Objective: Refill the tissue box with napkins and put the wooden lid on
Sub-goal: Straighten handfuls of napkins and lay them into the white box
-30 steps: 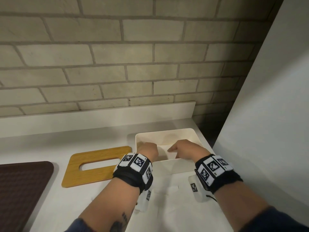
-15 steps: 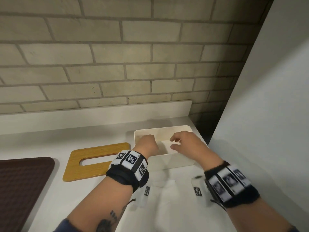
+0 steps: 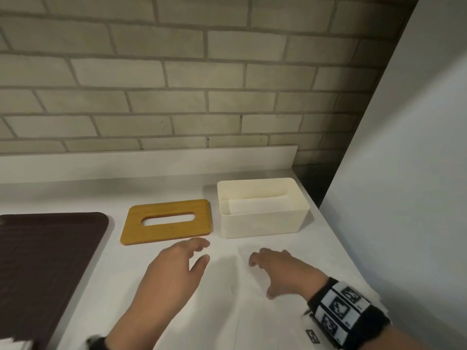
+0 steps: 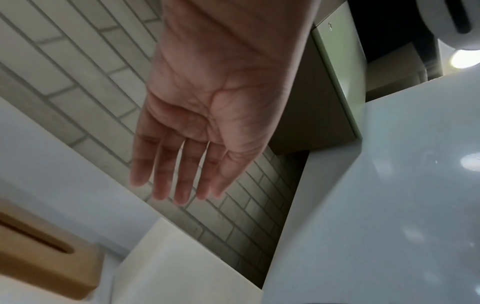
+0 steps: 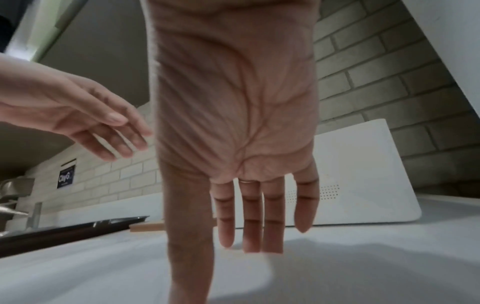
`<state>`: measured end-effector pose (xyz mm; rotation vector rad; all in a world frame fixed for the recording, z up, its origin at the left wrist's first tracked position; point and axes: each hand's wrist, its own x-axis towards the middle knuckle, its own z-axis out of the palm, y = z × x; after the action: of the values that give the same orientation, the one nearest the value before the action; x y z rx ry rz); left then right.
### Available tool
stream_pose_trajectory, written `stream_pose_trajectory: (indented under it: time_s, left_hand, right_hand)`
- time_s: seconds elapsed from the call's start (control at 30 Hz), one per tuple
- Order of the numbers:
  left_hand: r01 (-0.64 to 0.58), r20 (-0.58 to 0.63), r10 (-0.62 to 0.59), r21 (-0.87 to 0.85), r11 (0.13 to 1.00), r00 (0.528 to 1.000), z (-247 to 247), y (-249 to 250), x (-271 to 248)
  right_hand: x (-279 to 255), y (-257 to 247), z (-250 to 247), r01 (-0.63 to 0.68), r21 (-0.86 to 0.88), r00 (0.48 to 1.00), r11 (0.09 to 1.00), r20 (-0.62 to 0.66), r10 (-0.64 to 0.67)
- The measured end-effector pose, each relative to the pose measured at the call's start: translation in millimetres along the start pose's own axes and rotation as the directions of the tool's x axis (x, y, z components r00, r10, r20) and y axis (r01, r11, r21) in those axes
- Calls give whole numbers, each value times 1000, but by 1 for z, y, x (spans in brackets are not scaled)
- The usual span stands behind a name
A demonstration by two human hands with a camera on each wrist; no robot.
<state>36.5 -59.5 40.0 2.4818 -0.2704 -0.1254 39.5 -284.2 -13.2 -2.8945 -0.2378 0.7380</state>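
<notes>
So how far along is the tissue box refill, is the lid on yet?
Partly done. The cream plastic tissue box sits open with a white napkin layer low inside. Nothing is in hand: the left hand and right hand hover open over more flat white napkins on the counter. Left to do: load those, then fit the slotted wooden lid, which lies flat beside the box.
</notes>
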Motion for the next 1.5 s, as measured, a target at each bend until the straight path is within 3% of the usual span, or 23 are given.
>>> stream_pose_trajectory:
  time_s: [0.17,0.27,0.33,0.4,0.5,0.6,0.67,0.73,0.8,0.83,0.9,0.97,1.13,1.2,1.3,1.37,1.43,1.5]
  left_hand:
    - [48,8,-48,-62,997,999,9,-24,-25]
    - [74,-10,-80,-254,964,997,14,-30,-29]
    - [96,-11,-112,-437,895,994,15,-26,-29]
    - [117,51,-110,-620,775,993,15,-19,-29]
    - [145,176,2,-815,561,984,16,-8,-29]
    - [203,236,26,-881,427,971,16,3,-28]
    - [245,236,-73,-890,383,969,14,6,-25]
    - [269,209,-187,-873,406,960,13,-5,-22]
    - [270,182,-244,-875,401,952,7,-23,-23]
    - [270,173,-267,-882,387,948,3,-33,-24]
    - [265,151,-332,-905,331,931,-8,-53,-30]
    - [252,131,-406,-933,259,904,-16,-73,-34]
    - [245,154,-412,-953,179,898,-19,-91,-45]
    - [235,130,-438,-952,196,890,-17,-89,-45]
    - [238,113,-449,-943,233,886,-16,-87,-45]
    - [231,106,-465,-947,222,879,-16,-89,-44]
    - [225,101,-475,-951,213,874,-19,-86,-43]
    - [215,96,-448,-951,223,889,-24,-80,-41]
  right_hand:
    - [-4,-3,-3,1,86,999,996,33,-4]
    - [-16,-4,-17,61,174,997,983,-51,-53]
    - [-29,-5,-33,96,342,989,935,-140,-50]
    - [-43,-9,-48,170,599,970,783,-244,-24]
    - [-51,-23,-61,241,871,958,428,-286,41]
    - [-43,-49,-59,270,913,950,305,-305,72]
    - [-31,-64,-49,263,921,953,288,-294,68]
    - [-18,-72,-38,226,934,962,277,-258,87]
    - [-4,-74,-28,113,946,970,304,-172,174]
    - [2,-72,-22,7,929,965,370,-104,243]
    - [11,-69,-8,-248,755,934,607,20,356]
    - [17,-69,6,-363,539,910,761,30,413]
    - [41,-82,23,-422,496,866,759,-28,500]
    - [48,-83,26,-402,593,853,698,-34,521]
    - [39,-77,22,-224,803,883,552,-73,465]
    - [23,-71,9,-110,848,912,518,-122,392]
    - [0,-66,-15,7,851,947,525,-175,271]
    - [-31,-65,-46,149,862,980,484,-194,44]
